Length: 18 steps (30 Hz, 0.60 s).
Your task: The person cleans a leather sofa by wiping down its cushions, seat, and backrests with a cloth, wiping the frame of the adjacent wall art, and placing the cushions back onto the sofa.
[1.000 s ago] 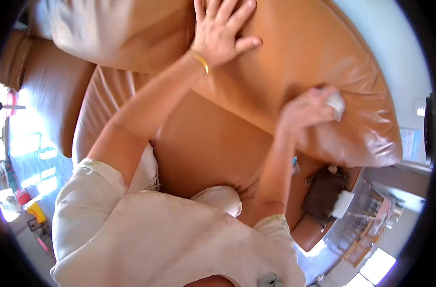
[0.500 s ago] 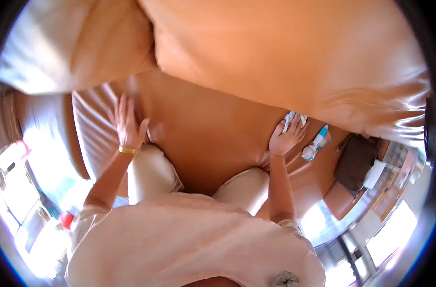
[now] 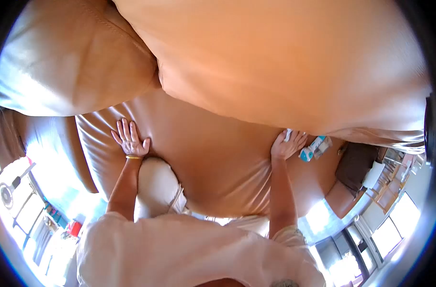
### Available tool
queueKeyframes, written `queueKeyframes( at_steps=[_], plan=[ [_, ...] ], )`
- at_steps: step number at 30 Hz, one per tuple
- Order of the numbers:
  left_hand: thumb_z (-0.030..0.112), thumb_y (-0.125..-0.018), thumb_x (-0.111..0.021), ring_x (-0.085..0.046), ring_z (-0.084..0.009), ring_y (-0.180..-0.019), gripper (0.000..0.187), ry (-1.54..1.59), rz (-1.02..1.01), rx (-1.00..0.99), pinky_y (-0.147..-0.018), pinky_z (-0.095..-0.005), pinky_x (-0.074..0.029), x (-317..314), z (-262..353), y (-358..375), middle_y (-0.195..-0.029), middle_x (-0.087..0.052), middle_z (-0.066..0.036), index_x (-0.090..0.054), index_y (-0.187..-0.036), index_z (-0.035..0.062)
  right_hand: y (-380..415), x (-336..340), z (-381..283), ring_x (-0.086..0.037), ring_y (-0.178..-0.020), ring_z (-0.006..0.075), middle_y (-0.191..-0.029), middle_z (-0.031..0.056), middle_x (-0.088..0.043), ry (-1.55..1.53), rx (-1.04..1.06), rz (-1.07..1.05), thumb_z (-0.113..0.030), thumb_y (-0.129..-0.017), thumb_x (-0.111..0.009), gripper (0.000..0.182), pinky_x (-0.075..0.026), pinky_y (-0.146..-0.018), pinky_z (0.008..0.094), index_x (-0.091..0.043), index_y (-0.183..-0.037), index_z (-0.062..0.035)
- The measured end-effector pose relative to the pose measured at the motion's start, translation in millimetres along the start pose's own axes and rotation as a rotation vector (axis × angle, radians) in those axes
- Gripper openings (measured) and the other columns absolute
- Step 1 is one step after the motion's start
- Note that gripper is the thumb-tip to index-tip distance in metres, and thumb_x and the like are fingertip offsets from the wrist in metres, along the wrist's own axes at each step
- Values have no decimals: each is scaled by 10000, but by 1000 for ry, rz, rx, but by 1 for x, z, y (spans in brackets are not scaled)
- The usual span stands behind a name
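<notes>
My left hand [image 3: 130,141], with a yellow band at the wrist, presses flat on the brown leather sofa seat [image 3: 208,143], fingers spread and holding nothing. On the right, my right hand [image 3: 288,145] rests on the same seat near the backrest, its fingers over a white cloth [image 3: 288,135] that shows only in part. Just right of that hand lie a blue and white packet or bottle [image 3: 310,149] and a clear wrapper [image 3: 323,147].
Large tan back cushions [image 3: 275,62] rise along the top. A dark brown bag or cushion [image 3: 356,165] and a white box-like item [image 3: 373,175] are at the right. A fan [image 3: 6,195] stands far left. My knee [image 3: 158,184] is on the seat edge.
The view has tilted and shifted. My left hand has come down flat on the seat. My right knee has dropped back from the seat. My right hand stays on the cloth, nearer the blue and white item.
</notes>
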<state>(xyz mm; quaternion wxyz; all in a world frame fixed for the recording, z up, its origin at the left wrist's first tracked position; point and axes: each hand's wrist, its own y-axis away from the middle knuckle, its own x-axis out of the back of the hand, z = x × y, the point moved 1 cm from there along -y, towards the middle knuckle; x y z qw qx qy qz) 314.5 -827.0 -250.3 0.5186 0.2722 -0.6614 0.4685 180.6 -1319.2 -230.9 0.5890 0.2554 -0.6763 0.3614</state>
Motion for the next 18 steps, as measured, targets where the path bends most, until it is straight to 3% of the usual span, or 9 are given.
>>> queueKeyframes(
  at_steps=[3,7,10,14,17,18],
  plan=[
    [592,-911,-325,-252,-420,-1386,757,3,11,4,-1088,-650,-63,1,-1,-1,-1486,-315,-211,-339,-1429,40,-4,7,-8,-300,-1322,464,-1411,221,-399,-62,13,58,-364,-897,-418,563,-225,-1065,600,-453,-1338,-16],
    [538,-823,-496,-231,-409,-1396,751,15,-5,46,-1088,-650,-71,3,-1,0,-1496,-300,-198,-383,-1393,63,-2,6,1,-299,-1326,471,-1393,205,-440,-116,96,155,-414,-930,-374,575,-230,-1072,584,-476,-1327,-11],
    [529,-799,-544,-223,-391,-1404,759,15,-54,91,-1089,-647,-68,6,-4,2,-1500,-302,-185,-403,-1382,65,-4,10,-7,-340,-1308,471,-1359,207,-486,-127,123,212,-445,-942,-348,595,-244,-1076,558,-498,-1327,-16],
    [576,-771,-579,-222,-367,-1410,816,56,-44,96,-1097,-634,-65,0,-11,7,-1511,-295,-154,-389,-1411,107,0,3,-2,-361,-1316,432,-1373,205,-479,-98,161,254,-419,-943,-364,578,-253,-1075,546,-502,-1328,-11],
    [586,-753,-612,-195,-347,-1421,841,97,-41,110,-1104,-626,-68,2,-11,6,-1535,-258,-113,-374,-1433,153,-6,13,-8,-374,-1313,416,-1368,214,-484,-230,83,110,-399,-919,-441,558,-279,-1076,530,-522,-1306,-5],
    [584,-805,-544,-160,-381,-1426,843,83,-100,97,-1106,-621,-54,3,-11,7,-1546,-221,-142,-299,-1469,127,1,17,-14,-374,-1313,416,-1368,214,-484,-222,96,128,-399,-919,-441,558,-279,-1076,530,-522,-1306,-5]
  ],
)
